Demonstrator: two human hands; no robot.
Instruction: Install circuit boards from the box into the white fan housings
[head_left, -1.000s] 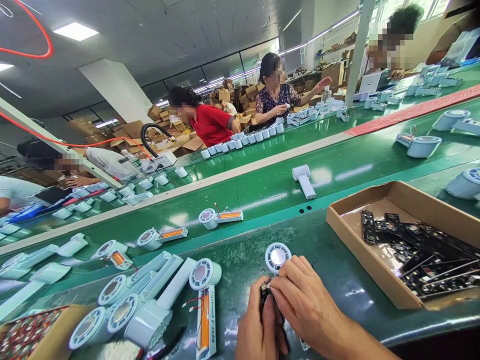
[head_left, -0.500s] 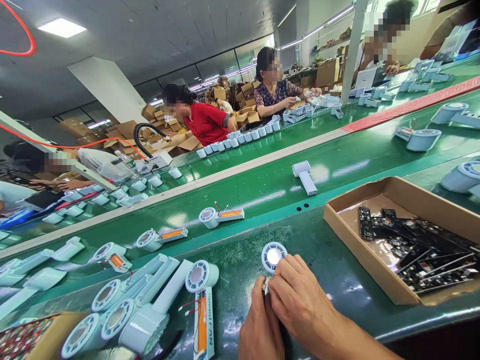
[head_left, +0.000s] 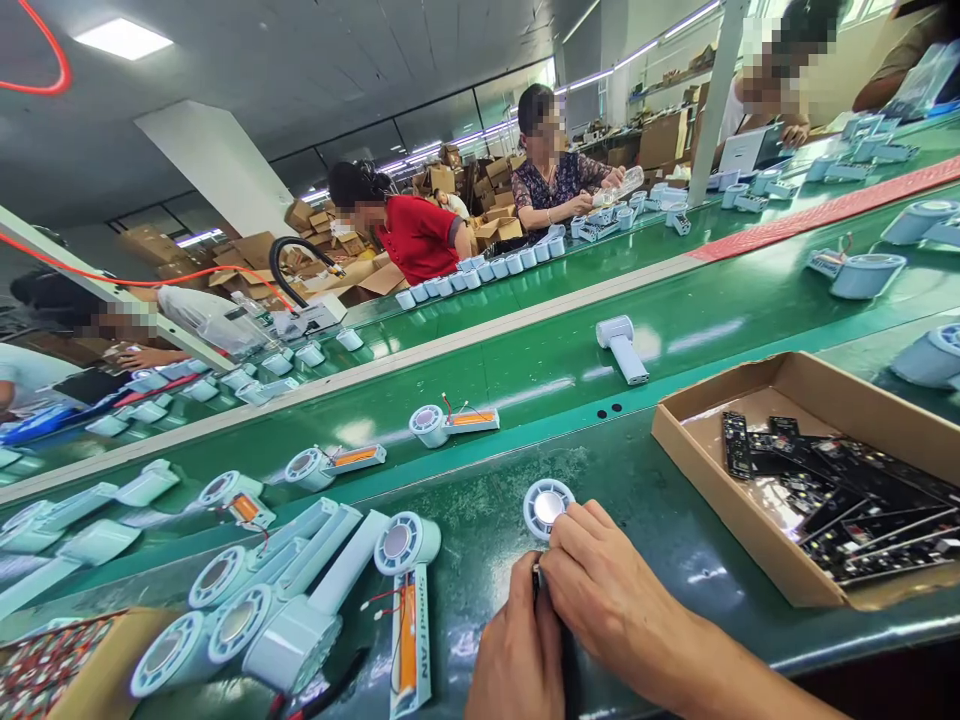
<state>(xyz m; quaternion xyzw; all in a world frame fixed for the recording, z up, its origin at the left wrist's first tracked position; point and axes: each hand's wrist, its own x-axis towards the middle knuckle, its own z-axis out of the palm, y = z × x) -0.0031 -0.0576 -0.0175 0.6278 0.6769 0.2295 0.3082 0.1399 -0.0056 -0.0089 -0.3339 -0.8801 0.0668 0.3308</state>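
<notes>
Close in front of me is a light-blue handheld fan [head_left: 529, 512], its round head pointing away and its handle mostly covered by my hands. My left hand [head_left: 516, 640] is closed around the handle from the left. From the right, my right hand [head_left: 611, 600] presses curled fingers against the same handle just below the head. A thin dark edge shows between the hands; what it belongs to is hidden. Left of them lies another fan [head_left: 409, 545] with its handle open, showing an orange battery [head_left: 407, 640] and loose red wires.
A cardboard tray [head_left: 739, 540] of black circuit boards [head_left: 840, 490] stands at right. Several fans [head_left: 240, 625] are heaped at left, near a box of wired parts [head_left: 56, 660]. Beyond, a green conveyor belt [head_left: 525, 350] carries more fans. Co-workers [head_left: 420, 235] sit across it.
Fans on the belt have shifted slightly right. Between my hands, a small pale bit has given way to a dark edge. Across the belt, a co-worker has raised a clear plastic item.
</notes>
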